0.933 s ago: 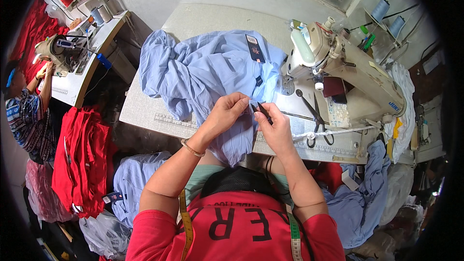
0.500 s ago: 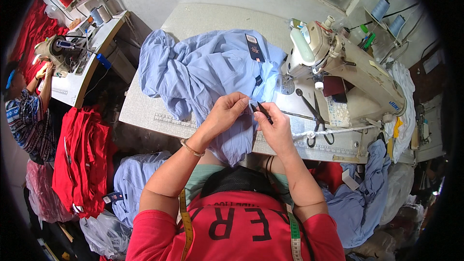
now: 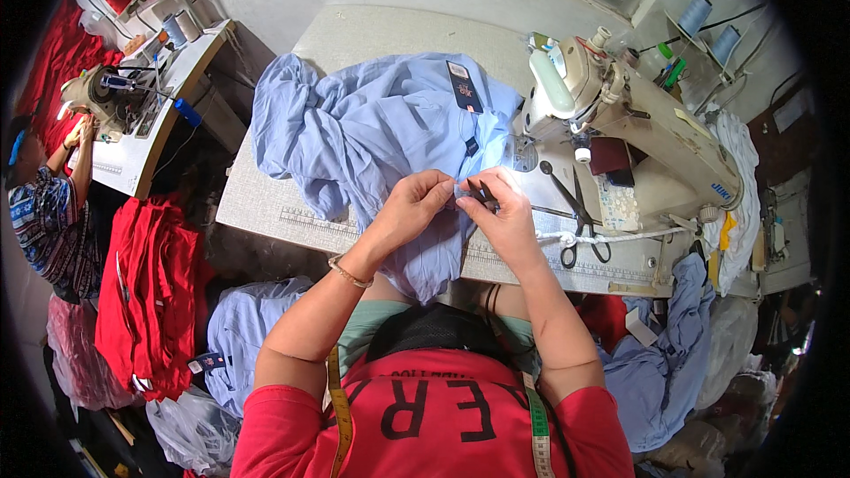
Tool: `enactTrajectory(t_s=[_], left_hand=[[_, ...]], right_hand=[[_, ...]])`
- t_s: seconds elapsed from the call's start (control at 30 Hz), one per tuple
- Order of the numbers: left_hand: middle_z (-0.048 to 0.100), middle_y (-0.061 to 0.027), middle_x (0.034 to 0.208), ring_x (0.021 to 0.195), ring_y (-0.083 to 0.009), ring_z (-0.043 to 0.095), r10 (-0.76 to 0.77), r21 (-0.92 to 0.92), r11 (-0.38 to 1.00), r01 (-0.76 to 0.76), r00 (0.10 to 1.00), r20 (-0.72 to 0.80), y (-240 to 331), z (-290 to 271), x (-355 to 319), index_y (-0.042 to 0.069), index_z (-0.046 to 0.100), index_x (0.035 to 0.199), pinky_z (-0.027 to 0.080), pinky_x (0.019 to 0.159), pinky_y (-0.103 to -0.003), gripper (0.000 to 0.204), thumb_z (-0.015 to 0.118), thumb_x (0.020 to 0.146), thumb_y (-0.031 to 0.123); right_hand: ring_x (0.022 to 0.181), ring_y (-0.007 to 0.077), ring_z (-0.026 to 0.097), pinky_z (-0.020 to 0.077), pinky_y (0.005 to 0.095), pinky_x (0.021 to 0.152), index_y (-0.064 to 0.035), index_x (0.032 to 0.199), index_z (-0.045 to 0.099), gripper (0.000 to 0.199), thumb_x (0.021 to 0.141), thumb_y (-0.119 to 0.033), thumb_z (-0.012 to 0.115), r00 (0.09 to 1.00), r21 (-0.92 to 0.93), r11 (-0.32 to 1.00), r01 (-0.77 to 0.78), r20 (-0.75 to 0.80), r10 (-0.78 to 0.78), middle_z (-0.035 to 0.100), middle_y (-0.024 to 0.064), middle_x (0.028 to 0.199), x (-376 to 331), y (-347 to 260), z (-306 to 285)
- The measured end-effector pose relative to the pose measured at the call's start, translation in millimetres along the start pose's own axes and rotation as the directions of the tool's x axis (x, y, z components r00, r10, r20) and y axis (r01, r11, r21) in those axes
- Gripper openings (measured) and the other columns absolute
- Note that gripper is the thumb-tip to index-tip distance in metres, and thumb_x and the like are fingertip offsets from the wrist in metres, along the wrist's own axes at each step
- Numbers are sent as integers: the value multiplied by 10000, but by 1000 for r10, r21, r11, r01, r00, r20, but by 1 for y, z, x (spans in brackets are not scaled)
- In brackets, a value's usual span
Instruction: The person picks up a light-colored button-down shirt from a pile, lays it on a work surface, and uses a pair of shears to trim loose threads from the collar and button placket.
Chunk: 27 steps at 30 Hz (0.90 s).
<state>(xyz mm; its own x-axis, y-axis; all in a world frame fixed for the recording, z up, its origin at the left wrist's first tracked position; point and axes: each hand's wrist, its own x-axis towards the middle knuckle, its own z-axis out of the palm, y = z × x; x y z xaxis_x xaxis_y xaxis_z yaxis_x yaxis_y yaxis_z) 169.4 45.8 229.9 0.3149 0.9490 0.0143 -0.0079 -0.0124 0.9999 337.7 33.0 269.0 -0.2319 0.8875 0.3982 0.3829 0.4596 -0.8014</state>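
Note:
A light blue garment (image 3: 354, 115) lies bunched on the sewing table, its lower part hanging over the front edge. My left hand (image 3: 414, 205) is closed in a pinch on a bit of this garment near the table's front. Close against it, my right hand (image 3: 503, 221) holds small black thread snips (image 3: 484, 195) and meets the pinched cloth with its thumb and finger. Where the blades' tips lie is hard to make out. A dark hang tag (image 3: 464, 88) rests on the garment beyond my hands.
A sewing machine (image 3: 637, 124) stands on the right of the table, black scissors (image 3: 580, 212) beside it. Red cloth (image 3: 150, 288) and more blue garments (image 3: 660, 372) are heaped below. At the far left, a person (image 3: 53, 212) works at another sewing machine (image 3: 93, 97).
My right hand has turned slightly and its fingers have shifted around the snips, with the thumb now closer to the cloth in my left hand. The left hand stays nearly in place.

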Motion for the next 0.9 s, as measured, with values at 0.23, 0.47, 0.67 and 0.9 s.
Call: enactTrajectory(t_s=[0.23, 0.47, 0.67, 0.9], left_hand=[[547, 45, 763, 700, -35, 439, 27, 7, 1000, -27, 999, -26, 5, 2, -2, 0, 609, 964, 380, 633, -190, 230, 505, 926, 202], [510, 33, 708, 663, -43, 418, 17, 36, 999, -16, 999, -44, 8, -1, -4, -10, 577, 908, 369, 580, -214, 222, 485, 930, 191], [559, 6, 738, 695, -62, 478, 35, 28, 999, -36, 999, 9, 12, 4, -1, -8, 584, 907, 401, 625, -221, 221, 521, 910, 204], [551, 25, 713, 676, -60, 465, 36, 253, 966, -45, 999, 37, 12, 5, 7, -17, 606, 839, 398, 615, -217, 234, 537, 904, 198]], right_hand=[[698, 173, 570, 449, 285, 625, 10, 842, 552, 110, 784, -55, 618, 997, -102, 994, 28, 70, -20, 545, 55, 758, 7, 7, -2], [575, 55, 439, 388, 217, 528, -35, 822, 496, 103, 840, -83, 585, 962, 305, 913, -270, 42, 270, 476, -10, 668, 2, 32, -15], [570, 58, 447, 392, 204, 521, -29, 834, 469, 69, 857, -34, 534, 990, 375, 917, -139, 66, 123, 524, 24, 796, 3, 23, -11], [592, 53, 464, 408, 181, 554, -26, 867, 460, 59, 887, -50, 509, 983, 503, 847, -171, 140, 115, 587, 67, 854, 2, 20, -6]])
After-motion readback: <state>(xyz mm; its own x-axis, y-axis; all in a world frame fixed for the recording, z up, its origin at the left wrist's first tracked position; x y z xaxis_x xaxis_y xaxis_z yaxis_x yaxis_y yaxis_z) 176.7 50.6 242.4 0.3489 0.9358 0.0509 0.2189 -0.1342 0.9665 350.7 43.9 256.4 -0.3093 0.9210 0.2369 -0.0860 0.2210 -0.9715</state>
